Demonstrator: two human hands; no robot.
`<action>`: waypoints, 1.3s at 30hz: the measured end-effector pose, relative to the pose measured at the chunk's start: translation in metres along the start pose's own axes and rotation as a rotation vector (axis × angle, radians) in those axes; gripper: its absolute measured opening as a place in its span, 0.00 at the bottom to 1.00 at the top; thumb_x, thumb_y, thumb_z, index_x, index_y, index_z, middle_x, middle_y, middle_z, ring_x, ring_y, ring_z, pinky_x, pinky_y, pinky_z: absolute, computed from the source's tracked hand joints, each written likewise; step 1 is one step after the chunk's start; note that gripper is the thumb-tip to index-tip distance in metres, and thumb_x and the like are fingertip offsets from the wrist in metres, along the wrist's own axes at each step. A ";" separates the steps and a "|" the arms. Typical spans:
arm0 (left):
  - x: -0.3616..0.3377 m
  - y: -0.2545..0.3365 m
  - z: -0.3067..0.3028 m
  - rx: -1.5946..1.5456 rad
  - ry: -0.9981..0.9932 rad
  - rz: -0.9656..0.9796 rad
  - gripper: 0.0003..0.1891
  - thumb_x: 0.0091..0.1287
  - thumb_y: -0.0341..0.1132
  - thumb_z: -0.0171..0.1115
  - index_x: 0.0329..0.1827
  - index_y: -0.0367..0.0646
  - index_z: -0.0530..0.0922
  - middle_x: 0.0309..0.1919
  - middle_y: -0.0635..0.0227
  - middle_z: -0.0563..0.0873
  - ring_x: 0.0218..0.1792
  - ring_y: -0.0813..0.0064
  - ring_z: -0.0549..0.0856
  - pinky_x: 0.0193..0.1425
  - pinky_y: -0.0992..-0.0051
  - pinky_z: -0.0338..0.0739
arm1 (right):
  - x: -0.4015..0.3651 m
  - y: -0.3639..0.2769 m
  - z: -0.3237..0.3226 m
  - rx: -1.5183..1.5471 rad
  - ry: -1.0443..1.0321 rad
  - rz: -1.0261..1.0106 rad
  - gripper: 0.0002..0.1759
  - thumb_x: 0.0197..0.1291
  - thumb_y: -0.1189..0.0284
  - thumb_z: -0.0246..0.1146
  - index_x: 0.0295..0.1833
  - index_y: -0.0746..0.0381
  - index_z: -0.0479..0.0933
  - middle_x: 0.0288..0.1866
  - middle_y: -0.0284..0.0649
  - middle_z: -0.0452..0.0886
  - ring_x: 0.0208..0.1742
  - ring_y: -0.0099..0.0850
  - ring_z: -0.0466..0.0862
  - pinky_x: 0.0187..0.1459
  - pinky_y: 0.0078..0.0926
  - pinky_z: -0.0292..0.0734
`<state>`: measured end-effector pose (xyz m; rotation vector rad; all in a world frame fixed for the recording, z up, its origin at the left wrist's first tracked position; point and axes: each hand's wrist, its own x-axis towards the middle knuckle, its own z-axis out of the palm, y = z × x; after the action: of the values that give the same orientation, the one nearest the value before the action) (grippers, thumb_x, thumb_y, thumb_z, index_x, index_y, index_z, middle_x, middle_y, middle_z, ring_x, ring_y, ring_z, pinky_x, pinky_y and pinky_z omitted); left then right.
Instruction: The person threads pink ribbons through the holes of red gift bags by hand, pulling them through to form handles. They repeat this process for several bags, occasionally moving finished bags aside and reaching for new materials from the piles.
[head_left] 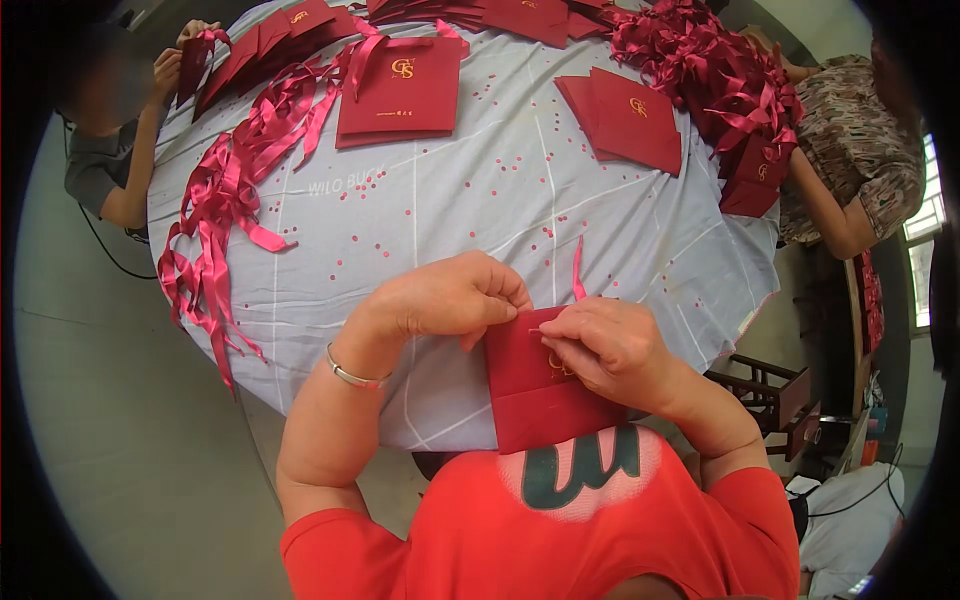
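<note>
While pinched by left hand (pixel 455 296) and right hand (pixel 615 348), flat red bag (pixel 522 405), inside hidden.

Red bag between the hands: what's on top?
The right hand lies over the red bag, partly hiding its gold logo; the left hand is at its top edge. Covered parts can't be seen.

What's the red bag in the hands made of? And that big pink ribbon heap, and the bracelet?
The dark red, gold-printed flat bag looks like stiff matte paper or card: straight creases. The heaped, narrow pink ribbons seem like glossy satin cloth: they gleam and curl. The thin, silvery round bracelet is probably polished metal, because it shines.
</note>
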<state>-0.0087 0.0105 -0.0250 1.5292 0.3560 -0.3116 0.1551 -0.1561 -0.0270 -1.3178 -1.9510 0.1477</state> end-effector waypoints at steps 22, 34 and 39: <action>-0.003 0.010 0.009 0.144 0.107 -0.021 0.09 0.65 0.30 0.54 0.40 0.38 0.83 0.23 0.73 0.81 0.18 0.84 0.75 0.23 0.79 0.71 | 0.020 -0.032 -0.002 -0.392 -0.300 0.062 0.06 0.45 0.79 0.59 0.31 0.64 0.70 0.28 0.42 0.71 0.25 0.36 0.78 0.24 0.31 0.76; -0.009 0.011 0.013 0.125 0.137 0.006 0.09 0.63 0.29 0.54 0.37 0.37 0.82 0.21 0.71 0.80 0.18 0.81 0.76 0.23 0.77 0.72 | 0.048 -0.018 -0.016 0.119 -0.363 0.552 0.09 0.49 0.74 0.74 0.33 0.64 0.81 0.28 0.44 0.82 0.30 0.40 0.83 0.31 0.34 0.77; -0.009 0.015 0.017 0.180 0.162 0.014 0.08 0.65 0.29 0.54 0.39 0.37 0.82 0.21 0.71 0.80 0.18 0.82 0.76 0.22 0.78 0.70 | 0.039 0.003 -0.015 0.414 -0.252 0.525 0.11 0.51 0.72 0.74 0.29 0.64 0.79 0.30 0.36 0.83 0.31 0.28 0.82 0.36 0.25 0.76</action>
<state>-0.0100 -0.0062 -0.0076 1.7390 0.4536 -0.2136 0.1601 -0.1266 0.0030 -1.5420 -1.6006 0.9588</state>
